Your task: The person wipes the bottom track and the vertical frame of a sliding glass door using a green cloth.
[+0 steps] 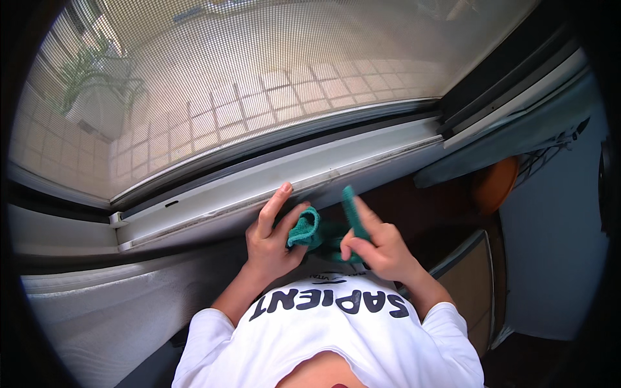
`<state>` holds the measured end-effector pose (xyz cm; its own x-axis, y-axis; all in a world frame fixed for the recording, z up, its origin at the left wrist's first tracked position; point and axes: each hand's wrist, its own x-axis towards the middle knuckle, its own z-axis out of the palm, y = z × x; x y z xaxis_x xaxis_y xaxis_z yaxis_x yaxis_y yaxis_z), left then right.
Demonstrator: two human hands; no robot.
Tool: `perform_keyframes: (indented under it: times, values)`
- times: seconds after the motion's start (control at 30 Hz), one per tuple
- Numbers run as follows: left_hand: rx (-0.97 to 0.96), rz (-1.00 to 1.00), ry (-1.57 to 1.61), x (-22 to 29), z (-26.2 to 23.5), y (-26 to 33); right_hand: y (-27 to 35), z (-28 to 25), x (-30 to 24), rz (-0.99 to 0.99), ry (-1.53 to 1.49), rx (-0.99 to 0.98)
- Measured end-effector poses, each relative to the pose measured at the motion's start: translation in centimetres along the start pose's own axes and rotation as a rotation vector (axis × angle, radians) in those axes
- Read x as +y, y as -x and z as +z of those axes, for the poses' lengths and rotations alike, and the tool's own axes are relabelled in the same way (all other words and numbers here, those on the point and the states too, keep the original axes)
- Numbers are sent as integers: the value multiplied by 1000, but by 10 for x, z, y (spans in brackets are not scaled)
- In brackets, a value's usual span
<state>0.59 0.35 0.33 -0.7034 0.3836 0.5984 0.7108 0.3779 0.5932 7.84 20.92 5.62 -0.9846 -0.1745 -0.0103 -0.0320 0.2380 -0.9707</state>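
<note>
A teal cloth (323, 229) hangs bunched between the person's two hands, just in front of the chest and just below the white window sill track (272, 187). One end is rolled into a small wad, the other rises as a narrow strip.

The left hand (272, 242) closes its thumb and lower fingers around the rolled end, while its index finger points straight up, the tip touching or nearly touching the edge of the track (which of the two is hard to tell from this angle). The right hand (375, 249) pinches the upright strip between thumb and forefinger, the other fingers curled in toward the palm. The two hands are near each other, with the slack cloth spanning the gap.

Both bare forearms come up from a white T-shirt (336, 330) with dark lettering. Beyond the track, a mesh window screen (259, 84) covers the opening; through it shows a tiled surface and a green potted plant (90, 77) at upper left. To the right sits a round orange object (495, 184), partly hidden, beside a pale blue wall (556, 258). A grey textured surface (110, 310) spreads at lower left.
</note>
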Motion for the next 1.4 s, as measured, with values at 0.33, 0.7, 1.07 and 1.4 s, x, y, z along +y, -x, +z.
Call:
perform_keyframes:
  times: [0.33, 0.7, 1.07, 1.4]
  values:
    - [5, -2, 1, 3, -1, -3, -11, -16, 38, -106, -1026, -11]
    - [38, -40, 0, 7, 4, -2, -51, 19, 12, -257, 570, 195]
    - [57, -14, -2, 4, 9, -2, -53, 1, 6, -324, 885, 240]
    - [18, -10, 26, 2, 8, 0, -45, -18, 10, -221, 915, 290]
